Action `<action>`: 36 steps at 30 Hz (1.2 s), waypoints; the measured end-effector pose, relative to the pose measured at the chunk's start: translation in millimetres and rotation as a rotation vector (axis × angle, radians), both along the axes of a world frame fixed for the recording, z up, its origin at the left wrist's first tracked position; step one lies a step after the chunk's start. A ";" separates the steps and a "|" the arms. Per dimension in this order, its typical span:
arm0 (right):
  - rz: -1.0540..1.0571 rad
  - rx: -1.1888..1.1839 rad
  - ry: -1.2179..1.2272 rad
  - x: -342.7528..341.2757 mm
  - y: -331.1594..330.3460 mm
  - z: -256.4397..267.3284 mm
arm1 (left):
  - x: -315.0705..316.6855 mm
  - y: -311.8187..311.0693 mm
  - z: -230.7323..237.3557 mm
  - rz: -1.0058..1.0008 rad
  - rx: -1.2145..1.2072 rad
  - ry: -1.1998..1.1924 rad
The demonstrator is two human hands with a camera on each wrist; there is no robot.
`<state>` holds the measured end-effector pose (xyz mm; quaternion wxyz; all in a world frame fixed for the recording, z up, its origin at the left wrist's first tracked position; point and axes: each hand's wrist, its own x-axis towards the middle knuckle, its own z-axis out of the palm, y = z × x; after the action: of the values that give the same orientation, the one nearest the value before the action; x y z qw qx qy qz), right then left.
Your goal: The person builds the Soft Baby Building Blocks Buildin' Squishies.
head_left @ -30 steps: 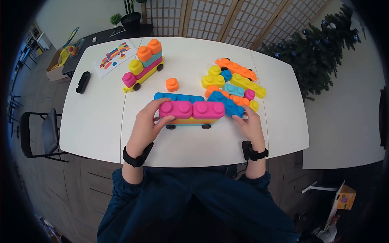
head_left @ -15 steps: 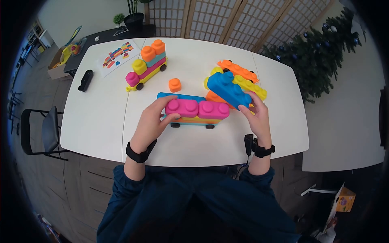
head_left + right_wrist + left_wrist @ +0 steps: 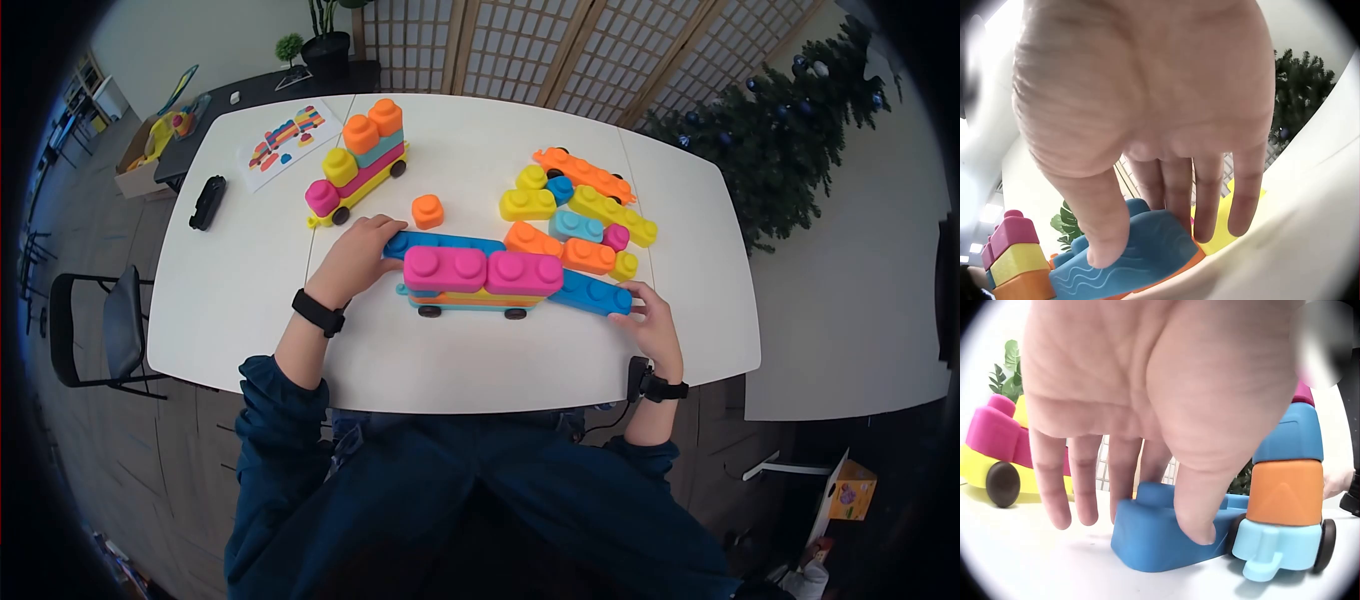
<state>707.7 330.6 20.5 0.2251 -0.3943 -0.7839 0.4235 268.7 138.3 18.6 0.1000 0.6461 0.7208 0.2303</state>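
A wheeled block wagon topped with two pink bricks (image 3: pixel 484 269) stands between the hands; orange and light-blue layers (image 3: pixel 1285 494) show below. Behind it lies a long blue block (image 3: pixel 445 243). My left hand (image 3: pixel 348 262) holds that block's left end, thumb on the near side and fingers across the far side. At the wagon's right, my right hand (image 3: pixel 655 325) pinches the outer end of a second long blue block (image 3: pixel 592 293) between thumb and fingers. In the head view, the wagon hides this block's inner end. Wavy ridges mark its end (image 3: pixel 1147 250) in the right wrist view.
Loose bricks lie behind the right hand, among them orange bricks (image 3: pixel 588 256) and a yellow block (image 3: pixel 527 204), near an orange wheeled base (image 3: pixel 583 176). A single orange brick (image 3: pixel 427 210), a stacked yellow-based car (image 3: pixel 370 184), a printed picture sheet (image 3: pixel 288 142) and a black case (image 3: pixel 207 203) stand farther left.
My left hand has left the pink bricks and moved to the blue block behind. My right hand lifted its blue block off the loose bricks and brought it lower, beside the wagon.
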 end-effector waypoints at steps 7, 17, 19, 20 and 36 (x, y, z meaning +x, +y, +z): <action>-0.032 0.143 -0.142 -6.8 3.9 -16.9 | -4.5 5.0 12.5 -0.001 0.024 -0.105; -0.045 0.372 -0.024 -43.5 -7.8 35.8 | 17.7 -31.1 105.4 0.082 0.242 -0.167; 0.015 0.352 0.087 -62.0 -13.6 50.7 | 31.1 -30.8 112.3 0.020 0.278 -0.176; 0.077 0.335 0.200 -71.2 -16.8 56.5 | 36.8 -29.4 113.6 -0.036 0.284 -0.208; 0.251 0.198 0.346 -115.3 -47.2 57.5 | 53.3 -34.2 94.9 -0.070 0.259 -0.282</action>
<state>592.4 283.4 78.0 0.3395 -0.1914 -0.8141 0.4305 322.0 104.1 113.5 0.1238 0.6394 0.6413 0.4057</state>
